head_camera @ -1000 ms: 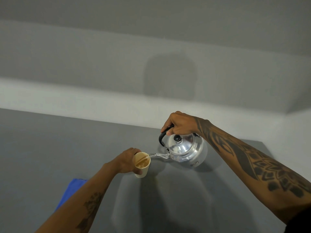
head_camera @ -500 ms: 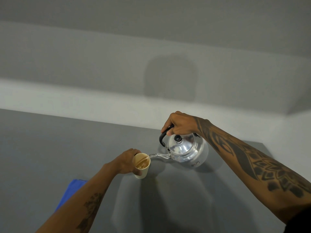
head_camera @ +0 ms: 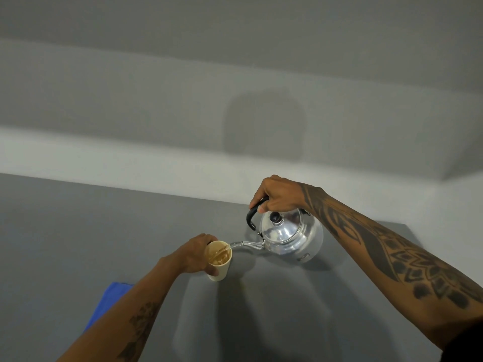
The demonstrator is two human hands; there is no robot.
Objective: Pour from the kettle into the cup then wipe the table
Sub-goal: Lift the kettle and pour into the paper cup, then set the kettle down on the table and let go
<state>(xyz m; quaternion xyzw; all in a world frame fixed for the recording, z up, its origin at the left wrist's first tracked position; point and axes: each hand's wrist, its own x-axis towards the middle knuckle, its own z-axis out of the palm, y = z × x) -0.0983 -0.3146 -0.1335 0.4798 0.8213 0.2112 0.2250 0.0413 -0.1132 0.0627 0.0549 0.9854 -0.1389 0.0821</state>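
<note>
A shiny metal kettle [head_camera: 290, 237] with a black handle hangs tilted above the grey table [head_camera: 65, 231], its thin spout pointing left. My right hand [head_camera: 277, 195] grips the handle from above. A brownish stream runs from the spout into a cream paper cup [head_camera: 219, 261], which stands on the table and holds brown liquid. My left hand [head_camera: 196, 254] wraps around the cup's left side.
A blue cloth [head_camera: 107, 304] lies on the table at the lower left, partly hidden under my left forearm. A pale wall runs behind the table's far edge. The table's right edge slants down past the kettle.
The kettle and my right hand have drifted slightly up and right. The stream keeps running and the liquid in the cup stands a little higher. My left hand holds still.
</note>
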